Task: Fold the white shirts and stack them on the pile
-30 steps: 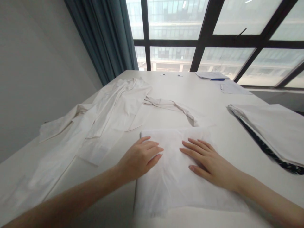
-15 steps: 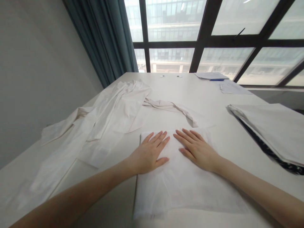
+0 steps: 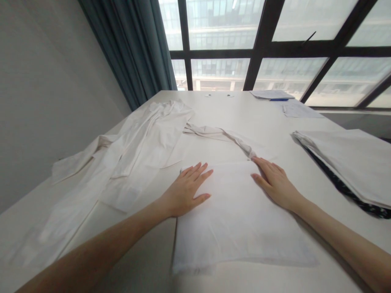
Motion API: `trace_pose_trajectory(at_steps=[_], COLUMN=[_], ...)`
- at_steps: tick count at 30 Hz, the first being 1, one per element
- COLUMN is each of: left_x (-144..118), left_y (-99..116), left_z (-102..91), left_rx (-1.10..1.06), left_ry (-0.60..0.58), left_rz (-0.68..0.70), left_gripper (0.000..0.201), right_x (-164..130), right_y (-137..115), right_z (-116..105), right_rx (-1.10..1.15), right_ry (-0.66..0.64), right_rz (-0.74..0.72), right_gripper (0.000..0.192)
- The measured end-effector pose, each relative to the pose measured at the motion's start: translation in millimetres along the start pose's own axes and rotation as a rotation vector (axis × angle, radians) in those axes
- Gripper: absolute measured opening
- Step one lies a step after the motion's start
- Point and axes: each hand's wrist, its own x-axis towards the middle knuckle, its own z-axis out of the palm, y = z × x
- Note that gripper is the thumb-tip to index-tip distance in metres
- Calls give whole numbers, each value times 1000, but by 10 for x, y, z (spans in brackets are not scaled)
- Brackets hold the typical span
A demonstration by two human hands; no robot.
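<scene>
Folded white cloth [image 3: 235, 219], flat on the surface [image 3: 275, 122] nearest the person: left hand [image 3: 185, 191] and right hand [image 3: 273, 181], both flat, fingers extended, grasping nothing, now parted from the cloth's centre to its far corners, smoothing apparently continuing; unfolded white garment [image 3: 137, 146] left of the cloth.

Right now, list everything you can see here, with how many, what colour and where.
Folded cloth: one, white, flat on the table nearest the person.
Spread garment: one, off-white, table's left side.
Twisted strip of fabric: one, white, beyond the folded cloth.
Stack of folded fabric: one, white over a dark patterned layer, right edge.
Papers: a few, white, far right end.
Pen: one, blue, by the papers.
Table: one, white.
Curtain: one, teal, left of the window.
Left hand: flat on the folded cloth's left edge.
Right hand: flat on its far right corner.
</scene>
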Motion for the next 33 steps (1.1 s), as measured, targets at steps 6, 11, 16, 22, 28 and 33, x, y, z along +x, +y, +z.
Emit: trace_pose_trajectory(at_steps=[6, 11, 16, 22, 28, 33], left_x=[34, 66, 67, -44, -102, -2], left_y=[-266, -334, -301, -177, -118, -124], left_z=[70, 79, 35, -49, -81, -103], left_rx=[-107, -48, -174, -173, -167, -473], left_ry=[282, 332, 388, 670, 748, 676], left_rz=[-177, -315, -270, 34, 118, -69], left_gripper=[36, 29, 21, 13, 10, 18], right_x=[31, 33, 30, 34, 25, 43], right_y=[79, 42, 31, 28, -2, -7], right_z=[24, -47, -61, -104, -266, -246], right_rx=[84, 153, 230, 403, 587, 891], right_ry=[130, 162, 192, 177, 118, 211], right_rz=[99, 99, 95, 230, 345, 448], right_gripper=[45, 41, 41, 55, 54, 42])
